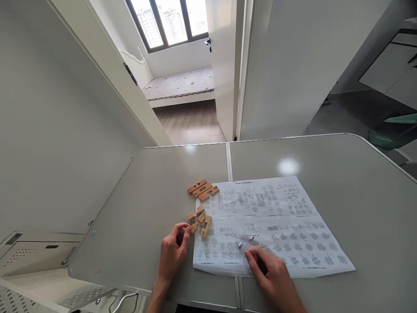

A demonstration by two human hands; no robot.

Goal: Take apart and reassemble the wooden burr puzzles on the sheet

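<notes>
My left hand (174, 250) rests on the grey table (146, 204), fingers curled, its tips pinching a small wooden block (193, 228) at the edge of a cluster of several small wooden pieces (200, 219). Three flat notched wooden bars (203, 189) lie side by side further back. My right hand (272, 271) lies on a large printed instruction sheet (273, 226), fingers bent and pressed to the paper, close to two tiny dark metal bits (246, 241). Whether anything is under its fingers is hidden.
The table is a folding one with a centre seam (229, 161) and metal rim. A white perforated metal frame (29, 256) stands low at the left. Beyond the table, a doorway opens onto a room with a window seat (180, 84). Green objects (387, 134) sit at the far right.
</notes>
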